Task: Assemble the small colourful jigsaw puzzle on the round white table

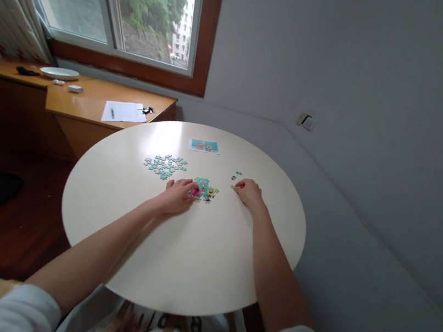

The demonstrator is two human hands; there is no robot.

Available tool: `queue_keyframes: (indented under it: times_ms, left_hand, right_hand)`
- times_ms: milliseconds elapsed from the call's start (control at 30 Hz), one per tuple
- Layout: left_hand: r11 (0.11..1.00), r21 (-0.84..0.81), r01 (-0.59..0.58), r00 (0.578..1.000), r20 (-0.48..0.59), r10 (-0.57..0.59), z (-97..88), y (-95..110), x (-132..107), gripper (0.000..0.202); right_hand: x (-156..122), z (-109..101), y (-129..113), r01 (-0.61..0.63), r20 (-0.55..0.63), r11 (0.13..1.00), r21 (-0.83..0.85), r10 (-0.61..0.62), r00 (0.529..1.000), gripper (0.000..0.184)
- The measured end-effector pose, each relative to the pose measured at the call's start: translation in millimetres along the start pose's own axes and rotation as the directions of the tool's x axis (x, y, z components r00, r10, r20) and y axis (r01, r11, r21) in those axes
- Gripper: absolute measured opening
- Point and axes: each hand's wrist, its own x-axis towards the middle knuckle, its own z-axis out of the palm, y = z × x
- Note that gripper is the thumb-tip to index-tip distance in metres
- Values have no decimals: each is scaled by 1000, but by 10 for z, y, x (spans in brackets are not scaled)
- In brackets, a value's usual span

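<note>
A round cream table [174,259] carries a small, partly joined jigsaw [204,190] with teal, pink and yellow parts. My left hand [177,195] rests at the jigsaw's left edge, fingers curled and touching it. My right hand [247,191] lies to the right, fingers bent down onto the tabletop near a few loose pieces [236,176]. A heap of several loose teal pieces [165,165] lies beyond my left hand. A small reference picture card [204,145] sits at the table's far side.
A wooden desk [88,107] under the window holds a sheet of paper [123,112] with a pen, a white plate [59,73] and small items. Grey wall with a socket [309,122] runs along the right. Dark wooden floor lies to the left.
</note>
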Motion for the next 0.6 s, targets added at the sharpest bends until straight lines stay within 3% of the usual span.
queue_keyframes:
  times_ms: [600]
  left_hand:
    - [1000,22,17,1000,-19,-17,53,-49,22,39]
  right_hand:
    - [90,117,65,64,-29,992,111,-61,998,11]
